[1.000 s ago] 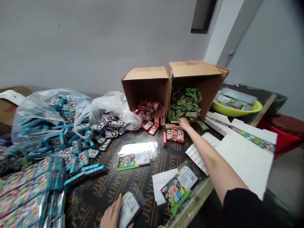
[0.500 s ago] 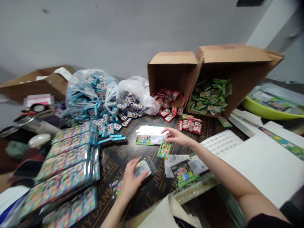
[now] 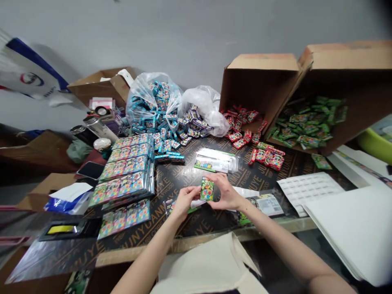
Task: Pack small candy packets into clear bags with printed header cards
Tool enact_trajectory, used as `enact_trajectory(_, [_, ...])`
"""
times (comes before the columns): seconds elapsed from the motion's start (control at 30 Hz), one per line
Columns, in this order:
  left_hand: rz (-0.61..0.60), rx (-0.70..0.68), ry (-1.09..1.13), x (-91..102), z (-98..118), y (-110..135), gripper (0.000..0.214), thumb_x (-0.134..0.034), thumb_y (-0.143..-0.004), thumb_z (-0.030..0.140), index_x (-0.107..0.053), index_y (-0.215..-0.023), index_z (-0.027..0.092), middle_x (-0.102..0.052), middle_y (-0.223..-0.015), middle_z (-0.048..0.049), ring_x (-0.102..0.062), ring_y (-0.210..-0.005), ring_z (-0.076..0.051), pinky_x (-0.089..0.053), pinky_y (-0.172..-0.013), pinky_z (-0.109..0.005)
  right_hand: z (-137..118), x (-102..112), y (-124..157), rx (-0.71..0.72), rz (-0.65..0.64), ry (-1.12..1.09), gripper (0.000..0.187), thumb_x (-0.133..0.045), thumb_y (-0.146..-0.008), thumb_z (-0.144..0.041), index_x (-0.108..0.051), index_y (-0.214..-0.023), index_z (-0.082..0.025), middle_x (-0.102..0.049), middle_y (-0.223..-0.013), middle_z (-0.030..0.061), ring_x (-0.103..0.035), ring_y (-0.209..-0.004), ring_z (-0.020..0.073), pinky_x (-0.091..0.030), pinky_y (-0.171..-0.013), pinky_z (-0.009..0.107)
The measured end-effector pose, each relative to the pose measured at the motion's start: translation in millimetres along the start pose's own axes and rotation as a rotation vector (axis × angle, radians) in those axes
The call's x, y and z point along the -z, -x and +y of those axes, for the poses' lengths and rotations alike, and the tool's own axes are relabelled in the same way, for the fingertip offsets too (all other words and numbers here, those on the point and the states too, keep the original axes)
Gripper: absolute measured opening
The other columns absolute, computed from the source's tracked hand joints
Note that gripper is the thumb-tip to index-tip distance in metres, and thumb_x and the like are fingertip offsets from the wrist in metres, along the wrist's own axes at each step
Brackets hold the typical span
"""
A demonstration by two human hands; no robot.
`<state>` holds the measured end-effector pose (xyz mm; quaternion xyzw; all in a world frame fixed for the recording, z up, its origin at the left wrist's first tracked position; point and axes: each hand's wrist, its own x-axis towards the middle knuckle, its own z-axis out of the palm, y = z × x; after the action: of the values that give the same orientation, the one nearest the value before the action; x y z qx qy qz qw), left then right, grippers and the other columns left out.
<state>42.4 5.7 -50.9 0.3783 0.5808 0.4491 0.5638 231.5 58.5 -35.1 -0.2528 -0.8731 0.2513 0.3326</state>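
Note:
Between my two hands is a small green box point(image 3: 207, 189) with colourful printed balls, held upright over the dark table. My left hand point(image 3: 185, 201) is closed, its fingertips pinching the box's left edge. My right hand point(image 3: 227, 193) curves around the box's right side, thumb below and fingers above. Partly hidden beneath the hands lies a clear printed packet point(image 3: 170, 207). Beyond them rest clear flat sleeves with a printed green card point(image 3: 211, 162). Another printed sleeve point(image 3: 269, 205) lies right of my right hand, near the table's front edge.
Stacked packs point(image 3: 122, 179) of small boxes stand left. Behind are a plastic bag of blue boxes point(image 3: 156, 102), purple boxes point(image 3: 194, 122), and cardboard cartons holding red boxes point(image 3: 241, 118) and green boxes point(image 3: 306, 122). A sticker sheet point(image 3: 309, 190) and white boards point(image 3: 352, 228) lie right.
My right hand has brought the green box down to my left hand, which has let go of the clear packet and closed on the box. The camera view has turned left.

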Motion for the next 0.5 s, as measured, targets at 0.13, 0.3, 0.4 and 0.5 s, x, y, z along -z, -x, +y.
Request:
enact_trajectory(0.13, [0.032,-0.202,-0.396,18.4,-11.9,-0.6,0.065,-0.075,-0.05,0.042,-0.06,-0.108,0.018,-0.058,-0.113,-0.0105,-0.046,-0.109,-0.029,-0.029,-0.097,-0.041,17.5,-3.5,11.3,-0.026,0.003,0.09,0.082,-0.065,-0.056,-0.025,-0.032,-0.132,-0.021,-0.051,-0.12,0.0084,-0.046,-0.106,0.0265,-0.032,-0.092,0.043])
enact_trajectory(0.3, [-0.069,-0.436,-1.032,30.9,-30.2,2.9,0.102,-0.074,-0.049,0.036,-0.025,-0.136,0.018,-0.051,-0.12,-0.0131,-0.044,-0.112,-0.03,-0.016,-0.103,-0.048,31.7,-7.6,20.7,-0.091,-0.132,0.17,0.08,-0.064,-0.058,-0.017,-0.034,-0.132,-0.019,-0.049,-0.124,0.0114,-0.044,-0.11,0.0291,-0.032,-0.092,0.046])
enact_trajectory(0.4, [-0.083,-0.497,-1.068,33.9,-32.5,5.8,0.107,-0.071,-0.053,0.036,-0.012,-0.139,0.017,-0.051,-0.121,-0.0125,-0.045,-0.112,-0.028,-0.014,-0.104,-0.047,28.3,-5.3,21.4,-0.094,-0.238,0.009,0.088,-0.067,-0.056,-0.018,-0.028,-0.135,-0.018,-0.045,-0.128,0.0119,-0.044,-0.112,0.0282,-0.033,-0.095,0.045])
enact_trajectory(0.5, [-0.151,-0.565,-1.04,36.2,-28.3,10.1,0.107,-0.071,-0.054,0.033,-0.008,-0.14,0.019,-0.051,-0.119,-0.0099,-0.046,-0.112,-0.027,-0.013,-0.105,-0.048,22.7,1.2,17.9,-0.1,-0.33,-0.231,0.093,-0.071,-0.056,-0.02,-0.025,-0.137,-0.02,-0.038,-0.135,0.0114,-0.042,-0.119,0.0265,-0.032,-0.099,0.041])
